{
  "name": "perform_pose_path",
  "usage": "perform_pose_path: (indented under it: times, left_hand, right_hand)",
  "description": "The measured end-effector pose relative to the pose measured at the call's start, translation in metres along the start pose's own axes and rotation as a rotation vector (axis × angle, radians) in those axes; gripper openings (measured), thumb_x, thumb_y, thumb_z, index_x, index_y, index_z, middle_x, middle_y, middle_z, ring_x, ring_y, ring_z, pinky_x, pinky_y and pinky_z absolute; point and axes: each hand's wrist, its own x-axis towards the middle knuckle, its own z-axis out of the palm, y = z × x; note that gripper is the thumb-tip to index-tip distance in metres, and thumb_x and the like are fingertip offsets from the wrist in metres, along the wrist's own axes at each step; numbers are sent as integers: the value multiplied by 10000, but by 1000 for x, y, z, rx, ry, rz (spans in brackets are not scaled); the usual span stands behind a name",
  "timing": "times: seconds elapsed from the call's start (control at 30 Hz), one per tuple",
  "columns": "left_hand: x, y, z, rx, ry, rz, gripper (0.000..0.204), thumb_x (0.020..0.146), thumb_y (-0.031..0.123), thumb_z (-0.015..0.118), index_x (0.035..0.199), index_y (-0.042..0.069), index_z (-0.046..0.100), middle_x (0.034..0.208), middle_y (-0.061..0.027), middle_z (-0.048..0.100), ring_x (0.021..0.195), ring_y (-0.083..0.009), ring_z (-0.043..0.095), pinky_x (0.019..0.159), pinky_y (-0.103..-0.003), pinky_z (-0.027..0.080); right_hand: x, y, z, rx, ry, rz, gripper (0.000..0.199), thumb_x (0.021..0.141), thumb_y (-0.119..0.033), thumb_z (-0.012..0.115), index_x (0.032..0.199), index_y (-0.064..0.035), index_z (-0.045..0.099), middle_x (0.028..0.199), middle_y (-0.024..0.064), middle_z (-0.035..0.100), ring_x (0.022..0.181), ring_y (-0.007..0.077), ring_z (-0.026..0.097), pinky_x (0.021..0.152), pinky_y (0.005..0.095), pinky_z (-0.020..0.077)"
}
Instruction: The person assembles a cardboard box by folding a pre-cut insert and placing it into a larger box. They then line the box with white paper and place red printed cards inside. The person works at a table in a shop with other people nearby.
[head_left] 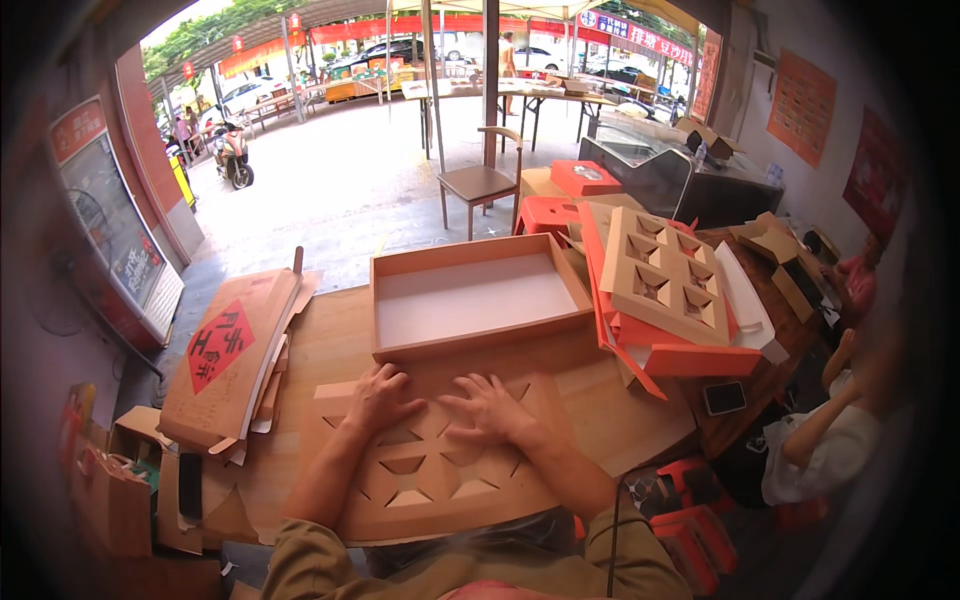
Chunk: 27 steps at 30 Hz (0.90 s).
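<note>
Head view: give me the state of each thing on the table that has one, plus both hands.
Cardboard insert: flat on the table, cut-out flaps partly raised.
Box tray: open, empty, no lid.
Left hand: palm down, pressing on the insert.
Right hand: fingers spread, pressing on the insert.
Folded inserts: stacked, tilted on orange boxes.
Flat cartons: unfolded, piled at left.
Phone: lying flat, screen dark.

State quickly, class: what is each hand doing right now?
Left hand: open, palm down, pressing on the cardboard insert with triangular cut-outs.
Right hand: open, fingers spread flat on the same insert, holding nothing.
</note>
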Motion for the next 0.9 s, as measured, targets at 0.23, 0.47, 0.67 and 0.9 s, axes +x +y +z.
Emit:
perform_pose_path:
  times: [0.23,0.47,0.67,0.9]
  left_hand:
    - [2,14,-16,5,5,52,561,753,509,908,1081,72,779,1145,-129,694,1105,-355,672,969,-491,568]
    - [9,15,-17,11,-32,15,619,716,535,916,1101,73,771,1151,-132,685,1126,-359,656,972,-491,559]
    - [2,12,-12,5,-29,49,695,665,582,931,1118,80,774,1178,-135,678,1160,-368,648,1004,-509,542]
    - [-2,8,-5,8,-10,46,676,700,570,918,1142,80,772,1210,-135,672,1175,-377,646,1013,-519,542]
  right_hand:
    - [-1,-2,-2,37,-25,25,825,943,-742,642,1603,-255,559,1652,202,449,1548,397,375,1234,674,296]
    - [-3,2,6,86,-30,46,872,903,-770,669,1599,-254,572,1649,215,449,1546,417,376,1221,687,309]
    - [-1,-2,-3,22,-72,46,941,869,-814,667,1618,-257,552,1669,222,433,1555,422,366,1245,698,270]
    - [3,-11,-10,-14,-175,108,1086,818,-909,625,1685,-278,456,1739,243,350,1598,463,315,1269,700,223]
